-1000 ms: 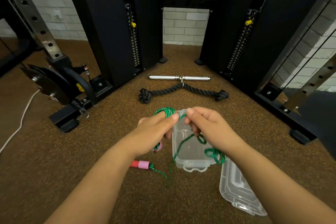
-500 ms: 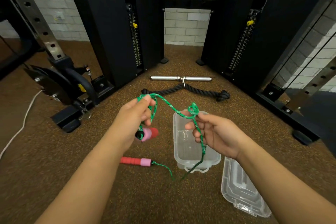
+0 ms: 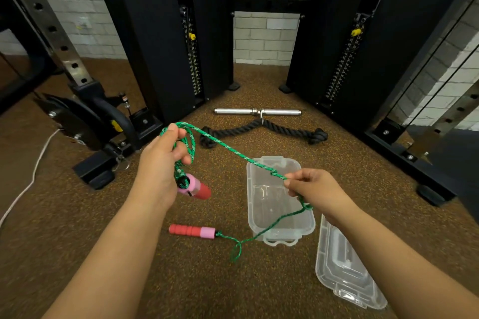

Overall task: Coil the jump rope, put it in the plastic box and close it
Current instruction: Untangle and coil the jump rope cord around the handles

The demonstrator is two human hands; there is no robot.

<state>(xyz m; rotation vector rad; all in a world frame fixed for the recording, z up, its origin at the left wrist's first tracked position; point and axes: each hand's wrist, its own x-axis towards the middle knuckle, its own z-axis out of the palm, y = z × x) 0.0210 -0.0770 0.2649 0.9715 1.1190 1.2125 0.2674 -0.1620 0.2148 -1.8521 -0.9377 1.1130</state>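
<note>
Far left on the speckled brown rubber floor (image 3: 77, 228): a thin white cord (image 3: 31, 184), its ends cut off by the frame edge. Next, black steel gym frames (image 3: 155, 33) before a white brick wall (image 3: 261, 41). Left hand (image 3: 160, 166) clenched around a few loops of green braided jump rope (image 3: 233, 151), with one handle (image 3: 194, 188), pink then red and ribbed, dangling under the palm; exact loop count hard to make out. From there a taut diagonal span down to the right hand (image 3: 313, 188), pinching the rope just past a small knot, above the box. Below, slack trailing to the floor and ending at a second handle (image 3: 191, 231), lying flat. Behind, a chrome bar (image 3: 256, 111) and thick black twisted rope (image 3: 261, 129). Clear plastic box (image 3: 252, 204), open, empty, rounded corners, on the floor. Just beside it on the right, its clear lid (image 3: 342, 274), partly hidden by the right forearm.
</note>
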